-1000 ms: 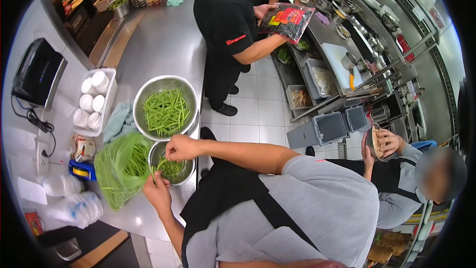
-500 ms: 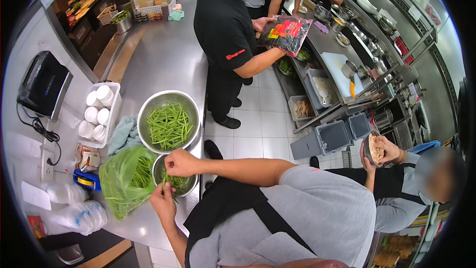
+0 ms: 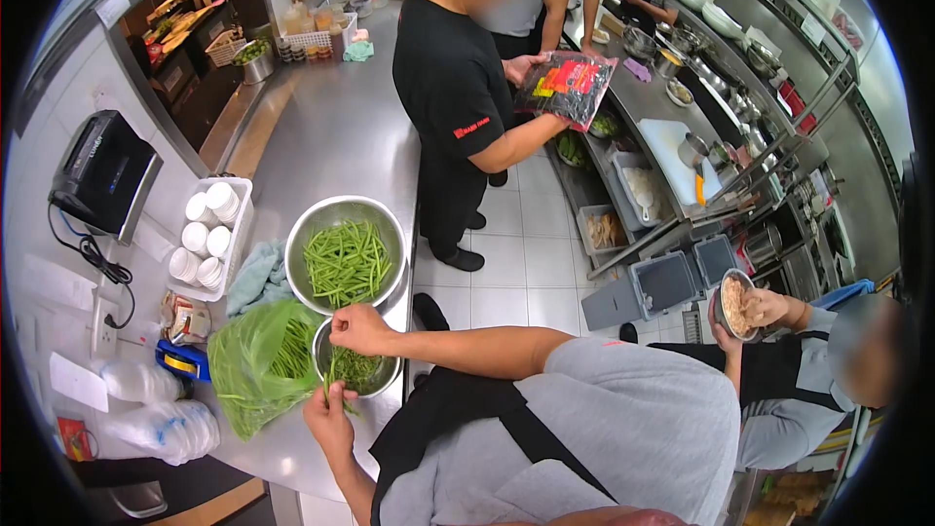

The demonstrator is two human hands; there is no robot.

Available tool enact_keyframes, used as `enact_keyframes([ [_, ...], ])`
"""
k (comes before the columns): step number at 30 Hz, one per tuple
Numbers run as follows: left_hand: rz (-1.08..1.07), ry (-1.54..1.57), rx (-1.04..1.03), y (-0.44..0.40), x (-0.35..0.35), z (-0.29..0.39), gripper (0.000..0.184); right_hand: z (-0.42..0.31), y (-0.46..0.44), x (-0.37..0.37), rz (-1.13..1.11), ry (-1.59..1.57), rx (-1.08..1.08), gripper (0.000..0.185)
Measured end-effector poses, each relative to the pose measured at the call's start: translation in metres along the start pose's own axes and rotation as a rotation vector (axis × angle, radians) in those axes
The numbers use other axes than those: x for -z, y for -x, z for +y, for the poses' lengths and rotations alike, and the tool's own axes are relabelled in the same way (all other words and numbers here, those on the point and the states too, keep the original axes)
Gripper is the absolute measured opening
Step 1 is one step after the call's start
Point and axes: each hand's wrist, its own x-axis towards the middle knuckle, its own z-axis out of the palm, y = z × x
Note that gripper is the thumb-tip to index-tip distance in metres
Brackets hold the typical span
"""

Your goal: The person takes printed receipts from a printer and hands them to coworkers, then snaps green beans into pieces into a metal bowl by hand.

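My left hand [image 3: 331, 421] is closed in a pinch on a green bean [image 3: 329, 382], at the near edge of a small steel bowl [image 3: 388, 377]. Over the far side of that bowl is my right hand [image 3: 362, 330], its fingertips pressed together; whatever they may hold is too small to make out. Small green pieces [image 3: 355, 367] lie inside the small bowl. Beyond it, a larger steel bowl [image 3: 397, 234] contains many trimmed-looking green beans [image 3: 346, 261]. A green plastic bag [image 3: 239, 365] with long green beans [image 3: 294, 349] in it lies open beside the bowls.
A white basket of cups [image 3: 243, 197], a blue-grey cloth [image 3: 261, 273] and a blue tape dispenser [image 3: 181, 360] lie along the wall. One co-worker [image 3: 448, 88] holds a printed food packet [image 3: 568, 86]. Another person at right holds a bowl of pale food [image 3: 737, 302].
The whole view has shifted slightly, moving the counter down and right. My hands stay around the small bowl. The co-worker at right has tilted their bowl so its contents show more.
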Motion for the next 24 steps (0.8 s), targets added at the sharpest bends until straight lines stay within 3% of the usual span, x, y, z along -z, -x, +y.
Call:
enact_keyframes([
  [3, 0.078, 0.057, -0.06, 0.005, 0.005, -0.019, 0.026, -0.004, -0.003, 0.015, -0.221, 0.183, 0.206, 0.02],
  [5, 0.161, 0.129, 0.019, 0.002, 0.001, -0.014, 0.027, 0.008, 0.003, 0.006, -0.307, 0.228, 0.398, 0.024],
  [6, 0.204, 0.16, 0.061, 0.001, 0.001, -0.011, 0.027, 0.008, 0.003, 0.003, -0.366, 0.221, 0.354, 0.026],
  [9, 0.333, 0.188, -0.094, -0.017, -0.009, -0.009, 0.029, -0.008, 0.01, 0.001, -0.549, 0.167, 0.275, 0.031],
  [12, 0.344, 0.282, -0.134, -0.028, -0.017, -0.007, 0.029, -0.006, 0.007, 0.004, -0.704, -0.215, -0.112, 0.034],
  [13, 0.338, 0.285, -0.124, -0.029, -0.018, -0.002, 0.029, -0.021, 0.007, 0.017, -0.734, -0.085, -0.103, 0.035],
  [14, 0.334, 0.27, -0.135, -0.032, -0.02, 0.002, 0.029, -0.007, 0.009, 0.01, -0.694, -0.19, -0.161, 0.031],
  [16, 0.338, 0.324, -0.129, -0.037, -0.024, 0.007, 0.027, 0.001, 0.01, 0.017, -0.621, -0.248, 0.023, 0.022],
  [18, 0.36, 0.317, -0.148, -0.045, -0.027, -0.005, 0.027, 0.02, 0.01, 0.012, -0.589, -0.411, -0.04, 0.017],
  [20, 0.322, 0.251, -0.054, -0.038, -0.017, 0.019, 0.03, 0.003, 0.009, 0.025, -0.646, -0.351, -0.193, 0.019],
  [21, 0.339, 0.314, -0.061, -0.038, -0.018, 0.021, 0.03, -0.008, 0.007, 0.029, -0.631, -0.17, -0.144, 0.023],
  [24, 0.358, 0.371, -0.052, -0.037, -0.021, 0.011, 0.027, -0.024, 0.009, 0.037, -0.631, -0.168, -0.189, 0.019],
])
